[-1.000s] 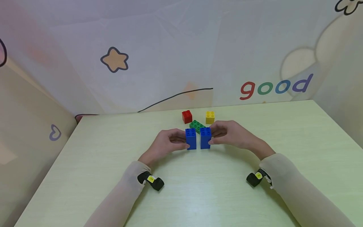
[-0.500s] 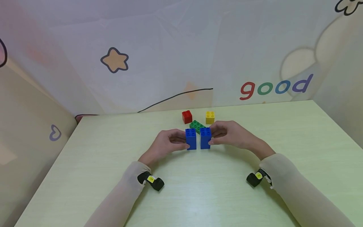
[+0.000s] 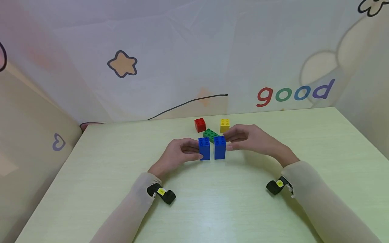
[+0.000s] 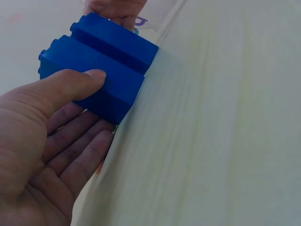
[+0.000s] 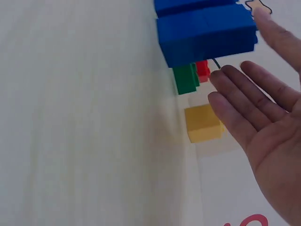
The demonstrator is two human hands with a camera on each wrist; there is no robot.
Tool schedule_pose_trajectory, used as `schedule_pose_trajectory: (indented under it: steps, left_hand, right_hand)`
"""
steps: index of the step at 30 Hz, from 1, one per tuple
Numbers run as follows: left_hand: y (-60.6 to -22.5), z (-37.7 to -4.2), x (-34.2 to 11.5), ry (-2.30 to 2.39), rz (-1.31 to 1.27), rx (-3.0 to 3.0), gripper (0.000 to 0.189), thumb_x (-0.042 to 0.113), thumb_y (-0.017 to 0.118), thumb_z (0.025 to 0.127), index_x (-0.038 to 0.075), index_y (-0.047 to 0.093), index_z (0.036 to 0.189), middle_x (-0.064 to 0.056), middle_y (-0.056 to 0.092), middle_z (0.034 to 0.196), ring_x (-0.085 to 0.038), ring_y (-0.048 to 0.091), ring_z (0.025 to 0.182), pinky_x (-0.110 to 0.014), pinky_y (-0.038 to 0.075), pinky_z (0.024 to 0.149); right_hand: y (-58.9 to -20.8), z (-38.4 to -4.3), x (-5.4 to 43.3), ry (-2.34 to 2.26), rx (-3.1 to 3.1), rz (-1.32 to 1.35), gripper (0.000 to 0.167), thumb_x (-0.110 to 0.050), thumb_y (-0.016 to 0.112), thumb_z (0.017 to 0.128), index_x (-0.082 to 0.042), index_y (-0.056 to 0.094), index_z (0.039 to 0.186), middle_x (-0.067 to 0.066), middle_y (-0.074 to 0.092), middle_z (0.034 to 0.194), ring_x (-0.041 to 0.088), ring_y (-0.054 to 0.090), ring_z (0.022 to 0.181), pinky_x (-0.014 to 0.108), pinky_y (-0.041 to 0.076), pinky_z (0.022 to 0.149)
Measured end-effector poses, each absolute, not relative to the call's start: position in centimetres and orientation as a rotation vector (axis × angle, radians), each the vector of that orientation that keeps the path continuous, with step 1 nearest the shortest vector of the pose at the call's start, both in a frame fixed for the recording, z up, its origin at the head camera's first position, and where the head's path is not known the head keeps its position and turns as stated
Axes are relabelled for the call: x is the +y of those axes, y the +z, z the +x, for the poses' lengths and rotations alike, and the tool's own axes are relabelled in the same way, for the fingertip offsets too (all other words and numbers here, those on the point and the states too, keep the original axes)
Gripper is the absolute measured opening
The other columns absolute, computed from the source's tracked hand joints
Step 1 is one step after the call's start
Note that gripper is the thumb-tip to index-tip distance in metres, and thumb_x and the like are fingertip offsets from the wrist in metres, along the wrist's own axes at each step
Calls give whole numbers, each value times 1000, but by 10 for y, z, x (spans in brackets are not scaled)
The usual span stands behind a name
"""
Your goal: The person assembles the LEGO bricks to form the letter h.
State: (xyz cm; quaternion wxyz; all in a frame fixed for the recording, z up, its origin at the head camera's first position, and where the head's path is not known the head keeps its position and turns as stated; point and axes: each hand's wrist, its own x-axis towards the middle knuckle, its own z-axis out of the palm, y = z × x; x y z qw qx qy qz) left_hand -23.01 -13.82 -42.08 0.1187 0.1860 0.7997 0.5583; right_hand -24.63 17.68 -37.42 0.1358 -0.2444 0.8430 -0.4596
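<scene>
Two blue toy-brick towers stand upright side by side on the table, studs up, with a narrow gap between them. My left hand [image 3: 179, 152] holds the left blue tower [image 3: 204, 150], thumb on its near face and fingers behind. A faint seam crosses each tower in the wrist views. Just right of the right blue tower [image 3: 219, 148], my right hand [image 3: 255, 140] is spread with its thumb and fingers off the bricks. In the right wrist view the palm [image 5: 277, 141] faces the tower with nothing in it.
Behind the towers lies a long green brick [image 3: 209, 134], partly hidden by the right one. Farther back sit a red brick [image 3: 200, 125] and a yellow brick [image 3: 225, 125]. A printed backdrop [image 3: 182, 67] rises at the table's [image 3: 212, 202] far edge.
My right hand has let go of the right blue tower and moved slightly right and away from it. The left hand and both towers have stayed in place.
</scene>
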Motion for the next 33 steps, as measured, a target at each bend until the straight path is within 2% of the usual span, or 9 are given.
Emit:
schedule_pose_trajectory:
  steps: [4, 9, 16, 22, 27, 33]
  left_hand:
    - [-420, -230, -139, 1642, 561, 2321, 37, 10, 83, 94, 6, 73, 129, -6, 76, 119, -22, 74, 108, -33, 59, 97]
    - [-421, -230, -139, 1637, 571, 2319, 38, 11, 84, 94, 6, 72, 130, -6, 76, 120, -22, 74, 108, -33, 59, 98]
    - [-422, -230, -138, 1653, 586, 2306, 38, 10, 84, 94, 5, 72, 129, -6, 76, 120, -23, 74, 108, -33, 59, 97]
    - [-421, -229, -137, 1643, 569, 2317, 38, 11, 83, 94, 6, 73, 130, -6, 76, 120, -22, 74, 108, -33, 59, 97]
    - [-420, -229, -138, 1638, 563, 2323, 37, 11, 84, 94, 6, 73, 129, -6, 76, 120, -22, 74, 108, -33, 59, 97]
    - [-420, -228, -139, 1652, 577, 2321, 37, 10, 84, 94, 5, 73, 128, -6, 77, 119, -23, 75, 107, -33, 59, 96]
  right_hand:
    - [-369, -250, 184, -1401, 2504, -658, 41, -34, 75, 102, -11, 69, 135, 8, 71, 133, 30, 64, 129, 55, 51, 109]
    - [-373, -255, 182, -1429, 2591, -583, 42, -37, 73, 103, -11, 69, 136, 9, 71, 132, 30, 63, 129, 54, 51, 109]
    - [-384, -265, 169, -1422, 2634, -643, 36, -23, 77, 101, -8, 71, 133, 9, 75, 125, 28, 69, 119, 48, 55, 105]
    - [-386, -274, 159, -1347, 2652, -682, 35, -18, 77, 100, -4, 71, 131, 9, 75, 122, 27, 71, 114, 46, 57, 101]
    - [-390, -279, 155, -1294, 2626, -690, 34, -11, 74, 102, 0, 69, 133, 14, 74, 125, 31, 71, 116, 46, 57, 102]
    - [-392, -286, 148, -1202, 2621, -689, 36, -5, 73, 101, 0, 67, 137, 15, 73, 127, 33, 69, 120, 45, 57, 102]
